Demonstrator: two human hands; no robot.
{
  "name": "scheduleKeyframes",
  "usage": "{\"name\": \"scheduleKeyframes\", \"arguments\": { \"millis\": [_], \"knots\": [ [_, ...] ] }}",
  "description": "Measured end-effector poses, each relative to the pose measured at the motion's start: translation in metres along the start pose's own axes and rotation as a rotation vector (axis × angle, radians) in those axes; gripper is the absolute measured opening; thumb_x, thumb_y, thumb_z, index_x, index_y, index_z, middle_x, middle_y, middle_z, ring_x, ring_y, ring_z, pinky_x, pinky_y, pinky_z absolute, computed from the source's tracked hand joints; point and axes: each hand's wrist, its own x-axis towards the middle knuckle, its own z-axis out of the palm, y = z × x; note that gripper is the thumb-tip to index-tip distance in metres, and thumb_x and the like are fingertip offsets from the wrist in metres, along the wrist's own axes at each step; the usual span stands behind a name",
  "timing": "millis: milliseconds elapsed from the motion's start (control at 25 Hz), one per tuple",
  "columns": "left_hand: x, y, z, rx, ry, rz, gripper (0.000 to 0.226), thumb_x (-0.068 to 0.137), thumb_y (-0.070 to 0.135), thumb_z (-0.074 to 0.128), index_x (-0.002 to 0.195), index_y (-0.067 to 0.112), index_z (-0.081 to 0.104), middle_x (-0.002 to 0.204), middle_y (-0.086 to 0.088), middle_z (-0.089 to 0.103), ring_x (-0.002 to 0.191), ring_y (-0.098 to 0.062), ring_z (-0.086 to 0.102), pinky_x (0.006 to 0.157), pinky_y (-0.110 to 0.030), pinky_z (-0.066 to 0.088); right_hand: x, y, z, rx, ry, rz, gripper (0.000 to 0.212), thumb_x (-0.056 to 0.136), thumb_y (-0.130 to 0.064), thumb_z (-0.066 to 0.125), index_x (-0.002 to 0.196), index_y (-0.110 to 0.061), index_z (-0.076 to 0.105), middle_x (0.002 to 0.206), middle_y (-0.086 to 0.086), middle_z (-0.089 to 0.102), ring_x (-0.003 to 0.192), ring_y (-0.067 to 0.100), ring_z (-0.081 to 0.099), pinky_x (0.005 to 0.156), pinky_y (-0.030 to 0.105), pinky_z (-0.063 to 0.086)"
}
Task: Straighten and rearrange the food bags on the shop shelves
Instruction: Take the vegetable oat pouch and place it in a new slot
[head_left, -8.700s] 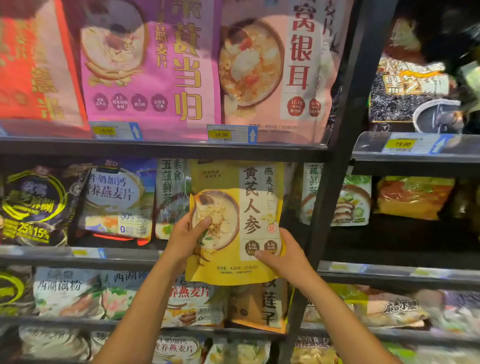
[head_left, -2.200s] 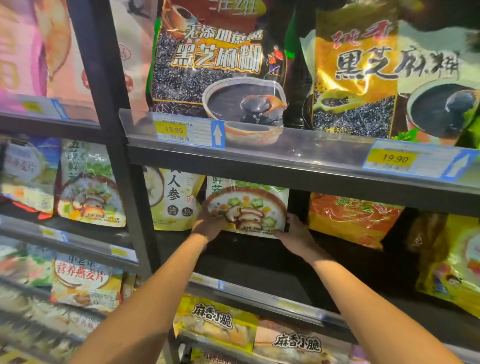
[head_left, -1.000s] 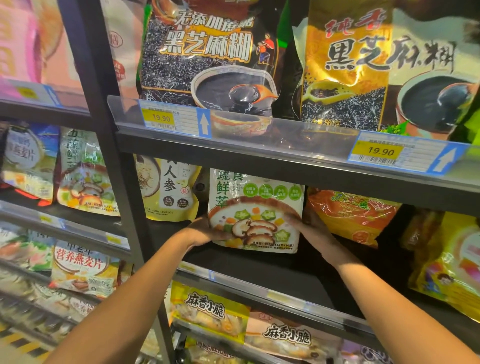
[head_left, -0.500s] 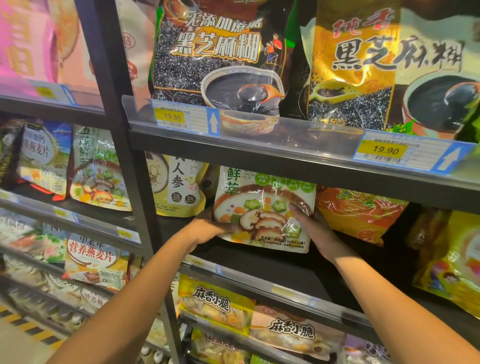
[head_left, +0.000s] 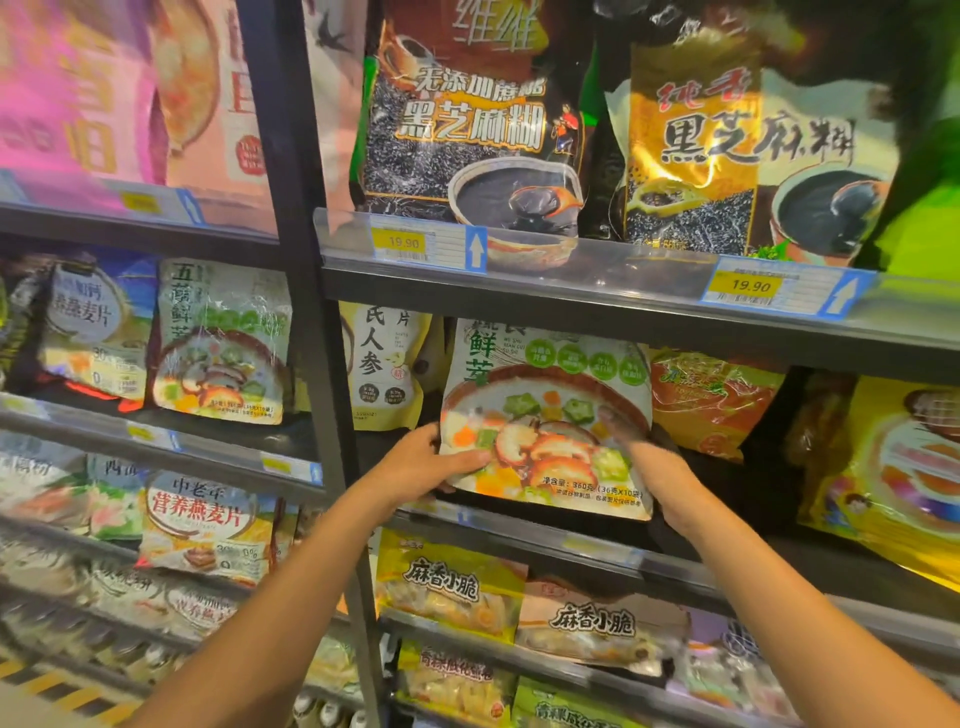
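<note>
A white and green vegetable porridge bag, printed with a bowl of mushrooms and okra, stands upright near the front of the middle shelf. My left hand grips its lower left corner, thumb across the front. At the bag's lower right edge my right hand is blurred, its fingers lying against the front and side. A yellow ginseng oat bag stands just left of it, partly behind the black shelf post.
An orange bag and a yellow bag sit to the right on the same shelf. Two black sesame paste bags stand on the shelf above. Snack bags fill the shelf below, and more oat bags the left bay.
Earlier I held a yellow ginseng bag in the left bay. Over the last second I have drawn the vegetable porridge bag forward and a little right, and my right hand slid lower.
</note>
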Motion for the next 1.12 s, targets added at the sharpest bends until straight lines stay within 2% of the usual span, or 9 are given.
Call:
{"name": "scheduleKeyframes", "arguments": {
  "millis": [80,160,240,320,480,720,840,960,1120],
  "knots": [
    [-0.017,-0.006,0.004,-0.084,-0.035,0.017,0.047,0.082,0.043,0.085,0.122,0.033,0.062,0.119,0.009,0.075,0.109,-0.011,0.073,0.09,-0.036,0.062,-0.019,0.008,-0.003,-0.062,-0.004,0.008,0.104,0.069,-0.077,0.072,0.146,-0.009,0.053,0.141,0.007,0.059,0.127,0.029,0.058,0.101,0.04,0.044],
    [-0.036,-0.017,0.007,-0.128,-0.038,0.09,0.051,0.08,0.037,0.088,0.125,0.034,0.063,0.119,0.01,0.077,0.111,-0.007,0.072,0.098,-0.036,0.058,-0.044,0.014,0.005,-0.084,-0.01,-0.05,0.112,0.062,-0.089,0.07,0.147,-0.018,0.052,0.144,0.001,0.058,0.128,0.023,0.058,0.107,0.044,0.046],
    [-0.042,-0.027,0.015,-0.159,-0.006,0.164,0.044,0.084,0.023,0.087,0.12,0.035,0.065,0.111,0.013,0.078,0.107,-0.005,0.072,0.093,-0.028,0.057,-0.056,0.022,0.006,-0.045,-0.043,-0.108,0.101,0.061,-0.087,0.074,0.143,-0.03,0.056,0.141,-0.005,0.062,0.128,0.017,0.061,0.112,0.049,0.046],
    [-0.061,-0.041,0.011,-0.185,-0.029,0.204,0.059,0.085,0.012,0.084,0.135,0.031,0.058,0.12,0.01,0.075,0.112,-0.007,0.071,0.092,-0.023,0.058,-0.08,0.031,0.015,-0.039,-0.033,-0.146,0.084,0.066,-0.083,0.075,0.133,-0.034,0.062,0.131,-0.007,0.069,0.122,0.015,0.065,0.11,0.051,0.047],
    [-0.099,-0.073,0.005,-0.198,-0.079,0.18,0.063,0.083,0.022,0.087,0.138,0.03,0.058,0.127,0.007,0.074,0.12,-0.011,0.069,0.101,-0.032,0.057,-0.134,0.05,0.027,0.007,-0.039,-0.142,0.071,0.076,-0.076,0.073,0.131,-0.031,0.064,0.128,-0.005,0.072,0.121,0.015,0.067,0.111,0.051,0.047],
    [-0.167,-0.121,-0.006,-0.2,-0.064,0.107,0.068,0.078,0.026,0.091,0.135,0.037,0.056,0.117,0.019,0.076,0.113,-0.005,0.071,0.095,-0.027,0.059,-0.219,0.084,0.061,0.007,0.053,-0.112,0.085,0.066,-0.079,0.074,0.134,-0.031,0.059,0.127,-0.009,0.071,0.119,0.012,0.066,0.107,0.045,0.05],
    [-0.2,-0.146,-0.013,-0.23,-0.038,0.056,0.073,0.079,0.017,0.091,0.139,0.034,0.053,0.12,0.01,0.076,0.111,-0.005,0.071,0.092,-0.026,0.06,-0.253,0.096,0.082,-0.008,0.036,-0.095,0.083,0.07,-0.078,0.074,0.134,-0.029,0.057,0.126,-0.008,0.071,0.117,0.013,0.067,0.099,0.042,0.055],
    [-0.232,-0.169,-0.029,-0.237,0.005,0.029,0.065,0.08,0.01,0.088,0.13,0.035,0.055,0.121,0.008,0.074,0.107,-0.002,0.072,0.085,-0.021,0.06,-0.279,0.103,0.109,0.008,-0.024,-0.078,0.07,0.079,-0.061,0.074,0.138,-0.026,0.055,0.126,-0.005,0.071,0.112,0.012,0.07,0.085,0.028,0.057],
    [-0.265,-0.193,-0.062,-0.259,0.084,-0.01,0.069,0.076,0.016,0.091,0.135,0.031,0.056,0.121,0.008,0.074,0.111,-0.006,0.071,0.088,-0.024,0.06,-0.294,0.108,0.15,0.009,-0.107,-0.034,0.089,0.067,-0.076,0.079,0.138,-0.028,0.053,0.123,0.0,0.074,0.108,0.02,0.074,0.092,0.049,0.061]
  ]
}}
